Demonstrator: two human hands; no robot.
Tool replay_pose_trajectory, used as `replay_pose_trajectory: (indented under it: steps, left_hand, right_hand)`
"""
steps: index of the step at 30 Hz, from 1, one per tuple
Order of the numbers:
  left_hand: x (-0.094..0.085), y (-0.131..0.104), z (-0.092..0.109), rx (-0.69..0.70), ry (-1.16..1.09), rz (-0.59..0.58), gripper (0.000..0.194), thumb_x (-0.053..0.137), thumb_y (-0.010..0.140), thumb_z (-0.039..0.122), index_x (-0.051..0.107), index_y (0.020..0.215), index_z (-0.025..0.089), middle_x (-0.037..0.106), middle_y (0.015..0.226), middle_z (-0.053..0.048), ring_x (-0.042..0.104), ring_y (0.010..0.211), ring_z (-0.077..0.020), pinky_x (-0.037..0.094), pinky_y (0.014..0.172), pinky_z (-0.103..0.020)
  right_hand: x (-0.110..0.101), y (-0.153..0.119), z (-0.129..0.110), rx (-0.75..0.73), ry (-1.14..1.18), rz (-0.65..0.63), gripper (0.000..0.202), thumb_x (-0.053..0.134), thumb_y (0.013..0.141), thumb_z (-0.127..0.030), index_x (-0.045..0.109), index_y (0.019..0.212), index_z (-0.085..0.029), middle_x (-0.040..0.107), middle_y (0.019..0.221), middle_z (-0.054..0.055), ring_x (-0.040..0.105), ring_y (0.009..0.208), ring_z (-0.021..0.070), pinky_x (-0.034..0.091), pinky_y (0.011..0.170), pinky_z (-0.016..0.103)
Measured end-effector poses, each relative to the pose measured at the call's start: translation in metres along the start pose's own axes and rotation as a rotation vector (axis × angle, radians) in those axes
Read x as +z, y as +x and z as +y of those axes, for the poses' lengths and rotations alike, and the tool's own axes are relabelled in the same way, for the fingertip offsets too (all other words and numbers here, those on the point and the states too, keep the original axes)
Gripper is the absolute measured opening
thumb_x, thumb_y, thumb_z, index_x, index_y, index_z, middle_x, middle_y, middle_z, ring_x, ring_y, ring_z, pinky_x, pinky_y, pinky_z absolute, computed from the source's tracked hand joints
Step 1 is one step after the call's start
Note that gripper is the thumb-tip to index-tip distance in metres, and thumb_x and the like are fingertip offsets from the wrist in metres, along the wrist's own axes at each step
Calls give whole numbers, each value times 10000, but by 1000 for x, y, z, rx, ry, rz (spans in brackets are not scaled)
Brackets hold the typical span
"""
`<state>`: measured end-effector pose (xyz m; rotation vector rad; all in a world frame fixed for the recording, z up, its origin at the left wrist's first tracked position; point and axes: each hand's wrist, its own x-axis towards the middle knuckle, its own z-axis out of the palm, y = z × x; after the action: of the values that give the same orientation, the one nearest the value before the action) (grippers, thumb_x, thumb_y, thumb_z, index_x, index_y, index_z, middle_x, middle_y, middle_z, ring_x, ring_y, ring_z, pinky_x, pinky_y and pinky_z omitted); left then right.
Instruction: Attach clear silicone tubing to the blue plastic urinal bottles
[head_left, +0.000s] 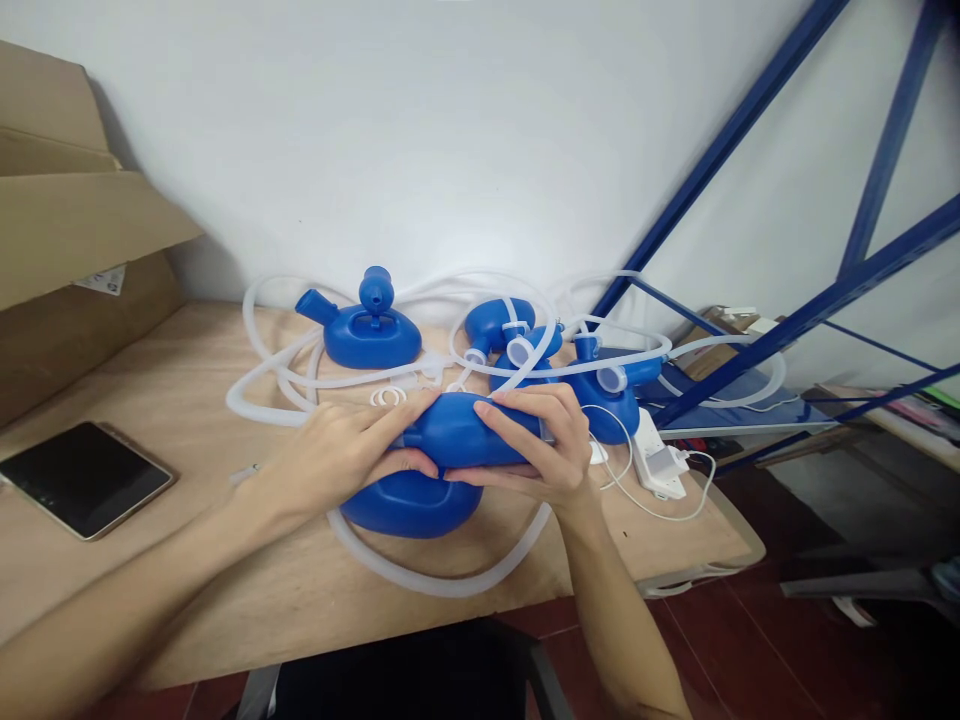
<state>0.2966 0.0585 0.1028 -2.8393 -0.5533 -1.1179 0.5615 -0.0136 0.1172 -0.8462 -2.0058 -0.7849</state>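
Both my hands are closed around a rounded blue plastic bottle (457, 425), held sideways above the table. My left hand (360, 445) grips its left end, thumb below and fingers over the top. At its right end my right hand (540, 435) wraps the body, fingers across the top and front. Directly beneath sits another blue bottle body with a handle opening (412, 505), partly covered by the held one; I cannot tell whether they are joined. A clear white hose (450, 583) curves in front of them.
Behind stand several blue urinal bottles (373, 340) with looped clear hoses (259, 410). White rings (388, 397) lie near my left hand. A tablet (86, 478) and cardboard box (90, 230) are left. A power strip (660, 465) with cable and a blue metal rack (720, 130) stand right.
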Motion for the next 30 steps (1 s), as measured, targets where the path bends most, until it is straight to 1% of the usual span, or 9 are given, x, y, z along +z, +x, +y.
replay_pose_trajectory:
  steps: [5, 10, 13, 16, 18, 21, 23, 25, 30]
  left_hand:
    - [-7, 8, -5, -171, -91, 21, 698, 512, 982, 714, 577, 1503, 254, 818, 1039, -50, 774, 825, -206, 603, 799, -293]
    - [-26, 9, -42, -465, 122, -72, 705, 594, 942, 719, 631, 1478, 262, 766, 786, -49, 710, 655, -250, 569, 638, -334]
    - [-44, -2, -68, -452, 108, -298, 599, 576, 968, 680, 697, 1397, 280, 800, 904, -73, 754, 760, -264, 574, 642, -309]
    - [-54, -18, -80, -313, -101, -611, 448, 532, 1044, 538, 647, 1438, 357, 792, 1193, -33, 771, 1028, -221, 601, 829, -270]
    - [-56, -26, -82, -324, -158, -719, 456, 518, 1058, 477, 592, 1491, 354, 804, 1164, -16, 786, 972, -190, 602, 797, -236]
    - [-60, -28, -82, -361, -103, -604, 648, 595, 994, 563, 492, 1578, 305, 795, 1218, -66, 794, 985, -240, 618, 765, -260]
    - [-63, -22, -77, -350, -131, -438, 852, 643, 949, 628, 320, 1665, 300, 710, 1399, -112, 728, 1199, -290, 625, 890, -323]
    - [-63, -13, -68, -352, -256, -323, 902, 636, 960, 629, 200, 1694, 335, 623, 1513, -119, 673, 1294, -289, 617, 963, -362]
    - [-40, 8, -31, -412, -304, -191, 792, 751, 834, 673, 560, 1505, 297, 718, 1364, -90, 726, 1139, -317, 614, 979, -442]
  right_hand:
    - [14, 20, 17, -124, -15, 43, 592, 872, 800, -542, 708, 1321, -313, 753, 1062, 66, 692, 968, 257, 608, 821, 404]
    - [4, 50, 16, -200, -145, 158, 451, 906, 785, -468, 741, 1181, -328, 739, 1039, 47, 685, 941, 248, 607, 798, 391]
    - [-12, 61, 15, -38, -119, 227, 599, 941, 738, -468, 697, 1255, -292, 720, 1088, 83, 686, 969, 285, 597, 826, 453]
    - [-10, 63, 22, 103, 174, 138, 798, 911, 735, -575, 556, 1417, -359, 731, 1113, 62, 704, 987, 301, 586, 878, 509]
    - [4, 62, 29, 136, 329, 57, 814, 902, 730, -597, 526, 1411, -358, 735, 1131, 52, 710, 1026, 299, 576, 928, 517]
    - [29, 61, 33, 146, 346, -73, 710, 905, 736, -584, 588, 1296, -285, 735, 1151, 62, 708, 1059, 287, 574, 937, 482]
    - [43, 62, 29, 135, 359, -148, 660, 888, 752, -594, 612, 1247, -255, 739, 1149, 67, 704, 1062, 274, 577, 929, 451]
    - [53, 63, 22, 104, 402, -189, 596, 866, 796, -563, 615, 1229, -241, 740, 1152, 72, 694, 1084, 263, 571, 952, 438]
    - [60, 62, 4, -15, 510, -193, 450, 770, 914, -493, 605, 1260, -257, 727, 1236, 76, 667, 1176, 248, 551, 1052, 451]
